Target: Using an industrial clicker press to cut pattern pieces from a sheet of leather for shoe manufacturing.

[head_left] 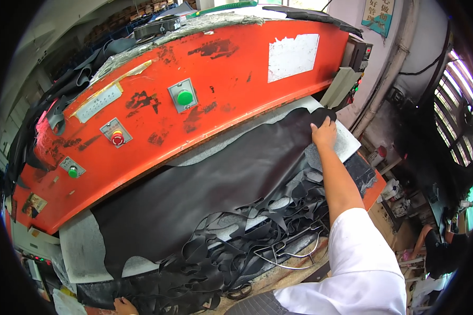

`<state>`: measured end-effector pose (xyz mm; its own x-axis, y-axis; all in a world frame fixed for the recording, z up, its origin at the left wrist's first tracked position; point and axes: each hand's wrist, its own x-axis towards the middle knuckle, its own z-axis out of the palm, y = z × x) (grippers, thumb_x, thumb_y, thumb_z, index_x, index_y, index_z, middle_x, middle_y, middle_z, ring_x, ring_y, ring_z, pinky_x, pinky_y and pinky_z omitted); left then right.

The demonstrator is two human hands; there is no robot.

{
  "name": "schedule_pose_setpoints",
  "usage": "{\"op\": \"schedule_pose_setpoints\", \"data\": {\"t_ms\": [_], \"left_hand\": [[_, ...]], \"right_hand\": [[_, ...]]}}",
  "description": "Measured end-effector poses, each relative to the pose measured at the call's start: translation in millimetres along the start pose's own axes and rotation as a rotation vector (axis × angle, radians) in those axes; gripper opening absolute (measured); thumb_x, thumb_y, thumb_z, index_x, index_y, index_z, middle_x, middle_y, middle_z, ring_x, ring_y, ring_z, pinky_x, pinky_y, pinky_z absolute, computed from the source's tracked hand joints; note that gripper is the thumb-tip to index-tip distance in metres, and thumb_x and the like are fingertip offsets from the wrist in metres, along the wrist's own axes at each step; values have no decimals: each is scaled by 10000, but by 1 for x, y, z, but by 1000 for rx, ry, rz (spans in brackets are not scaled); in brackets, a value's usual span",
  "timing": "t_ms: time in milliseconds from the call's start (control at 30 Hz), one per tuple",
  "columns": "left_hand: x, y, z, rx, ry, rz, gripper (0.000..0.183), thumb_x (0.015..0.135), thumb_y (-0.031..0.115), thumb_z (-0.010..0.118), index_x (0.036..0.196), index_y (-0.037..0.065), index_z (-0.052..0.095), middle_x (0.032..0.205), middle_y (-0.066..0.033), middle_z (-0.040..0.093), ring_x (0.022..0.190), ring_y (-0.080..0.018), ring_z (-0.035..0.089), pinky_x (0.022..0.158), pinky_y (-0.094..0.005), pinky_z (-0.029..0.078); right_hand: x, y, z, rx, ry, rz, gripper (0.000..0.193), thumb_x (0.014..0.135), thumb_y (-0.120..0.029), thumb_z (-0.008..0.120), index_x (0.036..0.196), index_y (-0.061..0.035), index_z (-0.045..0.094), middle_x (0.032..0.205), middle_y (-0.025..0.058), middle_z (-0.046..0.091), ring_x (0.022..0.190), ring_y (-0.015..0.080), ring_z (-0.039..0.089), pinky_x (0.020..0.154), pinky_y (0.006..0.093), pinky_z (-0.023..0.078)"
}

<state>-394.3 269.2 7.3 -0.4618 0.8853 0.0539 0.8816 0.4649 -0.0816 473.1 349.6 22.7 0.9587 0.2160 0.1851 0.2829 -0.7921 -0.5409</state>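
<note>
A large dark brown-black leather sheet (205, 194) lies across a white cutting board (84, 252), its outline wavy and irregular. At the sheet's far right end, my right hand (325, 132) grips the edge, with the thumb on the near side. My left hand (125, 306) is cut off by the lower picture edge at the left. Its fingers look closed on the sheet's near left corner, which hangs over the board's edge. Between the sheet and my body lie tangled black leather offcuts (210, 268). A metal cutting die (286, 254) with bent blades rests on them.
An orange-red press beam (157, 110) spans just above the board's far side, carrying a large green button (184, 97) and a red emergency stop (117, 138). Leather pieces (84, 73) are draped over its top left. At the far right, another person's arm (423, 239) shows.
</note>
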Motion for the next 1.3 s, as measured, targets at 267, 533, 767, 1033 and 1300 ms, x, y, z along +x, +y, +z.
{"op": "schedule_pose_setpoints", "data": {"t_ms": [267,533,767,1033,1300], "left_hand": [[4,-21,-27,-172,132,318,250,773,183,629,996,76,666,1000,-140,657,977,-360,581,889,-443,449],[112,18,-8,-795,106,259,278,828,223,664,1004,9,687,968,-166,703,917,-298,673,822,-369,515],[243,74,28,-650,-184,226,549,809,411,671,1035,-90,664,1071,-295,653,1037,-397,636,871,-426,492],[309,118,23,-456,76,346,395,846,403,646,882,10,669,929,-220,676,925,-429,627,766,-504,488],[335,108,32,-403,310,210,280,932,352,563,904,75,589,895,-130,678,888,-350,639,783,-473,446]], "right_hand": [[-99,46,-17,-117,-194,-976,532,865,-430,604,1276,-93,576,1347,190,523,1278,395,450,1048,434,378],[-146,110,-76,-243,-333,-663,683,890,-450,606,1439,-104,395,1455,256,363,1334,429,356,1074,514,324],[-256,69,-100,-249,-243,-815,631,887,-409,619,1397,-81,447,1409,260,423,1297,418,415,1052,487,355],[-351,-32,-33,-264,-427,-931,620,867,-497,599,1390,-186,480,1427,221,413,1324,377,398,1059,512,342],[-403,-102,0,-344,-499,-820,595,927,-519,489,1455,-269,377,1529,133,307,1425,338,255,1074,625,264]]}}
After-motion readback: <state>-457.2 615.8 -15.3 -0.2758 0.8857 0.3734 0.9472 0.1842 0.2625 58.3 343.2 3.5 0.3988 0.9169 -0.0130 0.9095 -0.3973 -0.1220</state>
